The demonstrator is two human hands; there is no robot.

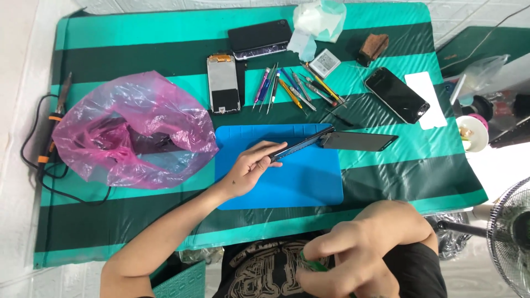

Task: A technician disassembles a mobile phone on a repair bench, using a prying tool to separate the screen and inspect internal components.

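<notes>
My left hand pinches a phone frame on edge over the blue mat, its screen panel at 3 o'clock. My right hand, at 6 o'clock, pinches a green tool. Best to hold the frame steady and pry gently.

- Bare blue mat below the tilted phone leaves passing room.
- Pink plastic bag blocks the left; scattered screwdrivers crowd the far side.
</notes>
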